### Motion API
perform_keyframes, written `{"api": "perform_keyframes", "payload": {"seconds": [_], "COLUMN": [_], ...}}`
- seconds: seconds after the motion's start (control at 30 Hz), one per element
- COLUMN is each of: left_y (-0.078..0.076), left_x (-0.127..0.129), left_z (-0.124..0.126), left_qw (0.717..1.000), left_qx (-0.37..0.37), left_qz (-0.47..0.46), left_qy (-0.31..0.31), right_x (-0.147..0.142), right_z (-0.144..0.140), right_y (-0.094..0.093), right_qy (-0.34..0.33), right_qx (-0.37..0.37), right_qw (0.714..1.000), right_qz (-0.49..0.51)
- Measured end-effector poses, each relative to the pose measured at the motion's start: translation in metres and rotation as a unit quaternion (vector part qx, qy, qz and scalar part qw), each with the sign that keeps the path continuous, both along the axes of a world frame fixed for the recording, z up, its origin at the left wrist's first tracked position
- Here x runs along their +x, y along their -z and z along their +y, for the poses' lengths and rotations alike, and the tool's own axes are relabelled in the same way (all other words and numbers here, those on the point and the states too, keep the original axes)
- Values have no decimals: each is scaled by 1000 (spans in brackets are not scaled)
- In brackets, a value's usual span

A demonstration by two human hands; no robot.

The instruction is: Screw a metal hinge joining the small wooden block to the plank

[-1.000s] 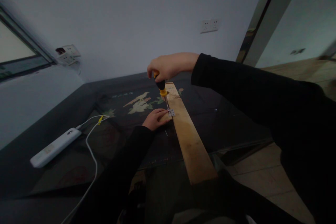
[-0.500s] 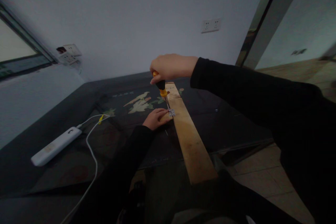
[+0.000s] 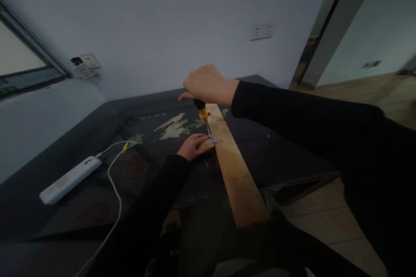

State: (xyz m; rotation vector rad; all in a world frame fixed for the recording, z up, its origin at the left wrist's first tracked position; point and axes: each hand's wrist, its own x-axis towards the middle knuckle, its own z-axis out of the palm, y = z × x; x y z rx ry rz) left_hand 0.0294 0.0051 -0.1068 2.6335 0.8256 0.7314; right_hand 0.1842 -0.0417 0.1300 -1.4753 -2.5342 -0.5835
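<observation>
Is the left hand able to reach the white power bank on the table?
Probably yes. The left hand rests by the small hinge, and the dark table between it and the power bank holds only a thin white cable.

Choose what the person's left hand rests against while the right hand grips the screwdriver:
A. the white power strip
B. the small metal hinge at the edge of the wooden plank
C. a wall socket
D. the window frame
B: the left hand lies on the table with its fingertips at the hinge on the plank, right where the screwdriver tip meets it.

Matt bare wooden plank (image 3: pixel 237 177), small shiny metal hinge (image 3: pixel 212 139)
</observation>
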Motion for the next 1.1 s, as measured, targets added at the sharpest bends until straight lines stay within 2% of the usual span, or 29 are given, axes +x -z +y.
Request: {"api": "perform_keyframes", "payload": {"seconds": [0.17,0.3,0.37,0.5,0.57,0.63,0.7,0.83,0.9,1.0,1.1], "left_y": [3,2,2,2,2,2,2,3,4,3,1], "left_x": [-1,-1,-1,-1,0,0,-1,-2,-2,-1,0], "left_z": [1,1,2,2,2,2,2,2,2,2,1], "left_qw": [1000,1000,1000,1000,1000,1000,1000,1000,1000,1000,1000], "left_qx": [9,11,8,2,0,-1,0,1,1,4,5], "left_qz": [-7,-8,-6,-6,-6,-4,-4,-11,-13,-12,-9], "left_qy": [4,6,8,11,10,7,5,7,7,4,7], "right_x": [7,5,3,-1,-2,0,3,6,5,2,1], "right_z": [5,3,1,-1,-1,1,3,6,6,6,6], "right_y": [-18,-24,-20,-4,2,4,0,-15,-19,-16,-5], "right_qy": [-71,-107,-95,-19,5,10,-2,-63,-93,-85,-29], "right_qx": [-134,-170,-147,-11,31,24,-16,-126,-156,-133,-39], "right_qw": [988,980,985,1000,1000,1000,1000,990,983,987,998], "right_qz": [4,0,0,4,2,5,16,29,30,32,35]}}
